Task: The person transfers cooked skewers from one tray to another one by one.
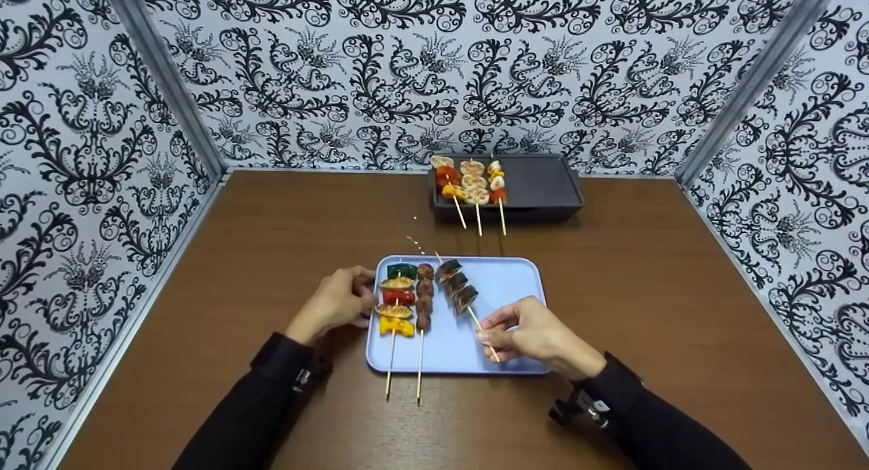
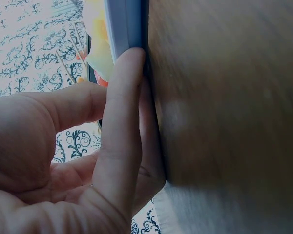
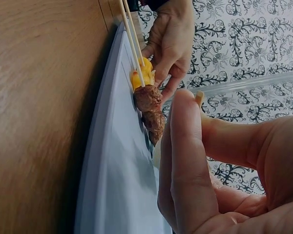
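**Head view: skewer pinched low, tray steadied**

Head view shows my right hand (image 1: pixel 536 334) pinching the stick end of the dark-slice skewer (image 1: pixel 457 288), which lies on the blue tray (image 1: pixel 509 286) toward 1 o'clock. My left hand (image 1: pixel 336 301) presses relaxed fingers against the tray's 9 o'clock rim. Lifting from so far down the stick, I judge the loaded end could sag and knock the meatball skewer (image 1: pixel 424 297) beside it.
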`<action>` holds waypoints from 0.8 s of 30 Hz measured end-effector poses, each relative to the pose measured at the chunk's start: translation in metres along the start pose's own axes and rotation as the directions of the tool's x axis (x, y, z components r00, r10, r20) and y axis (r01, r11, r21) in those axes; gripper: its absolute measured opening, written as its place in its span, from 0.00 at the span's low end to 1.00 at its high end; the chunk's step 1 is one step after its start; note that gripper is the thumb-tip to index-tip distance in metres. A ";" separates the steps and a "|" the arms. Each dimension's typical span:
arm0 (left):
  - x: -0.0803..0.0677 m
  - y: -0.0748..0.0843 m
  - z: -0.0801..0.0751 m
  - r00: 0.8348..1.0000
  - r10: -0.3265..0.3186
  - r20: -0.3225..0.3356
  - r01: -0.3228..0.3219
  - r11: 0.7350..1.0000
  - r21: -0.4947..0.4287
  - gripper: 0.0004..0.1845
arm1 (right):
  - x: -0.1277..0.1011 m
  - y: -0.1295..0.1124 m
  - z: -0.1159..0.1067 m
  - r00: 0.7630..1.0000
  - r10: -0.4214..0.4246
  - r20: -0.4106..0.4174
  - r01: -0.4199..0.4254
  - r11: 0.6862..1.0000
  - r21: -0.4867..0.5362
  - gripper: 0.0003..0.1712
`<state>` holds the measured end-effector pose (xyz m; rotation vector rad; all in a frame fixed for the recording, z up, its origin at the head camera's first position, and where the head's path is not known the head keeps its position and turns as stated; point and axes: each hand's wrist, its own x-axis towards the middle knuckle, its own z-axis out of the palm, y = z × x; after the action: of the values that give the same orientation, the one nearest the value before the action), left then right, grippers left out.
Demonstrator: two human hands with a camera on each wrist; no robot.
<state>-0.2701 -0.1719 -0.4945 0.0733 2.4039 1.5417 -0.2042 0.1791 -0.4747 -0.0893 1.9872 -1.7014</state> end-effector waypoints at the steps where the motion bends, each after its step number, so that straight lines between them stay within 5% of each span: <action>1: 0.000 0.000 0.000 1.000 0.000 0.000 0.000 1.000 0.000 0.29 | 0.000 0.001 0.000 1.000 0.004 0.001 -0.004 1.000 0.003 0.16; 24: 0.000 0.000 -0.001 1.000 0.000 0.015 0.000 1.000 -0.011 0.31 | 0.000 0.006 0.016 0.998 0.005 0.068 -0.008 0.999 0.039 0.14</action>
<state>-0.2702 -0.1732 -0.4942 0.0816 2.3844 1.5483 -0.1953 0.1658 -0.4817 -0.1249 1.9023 -1.7096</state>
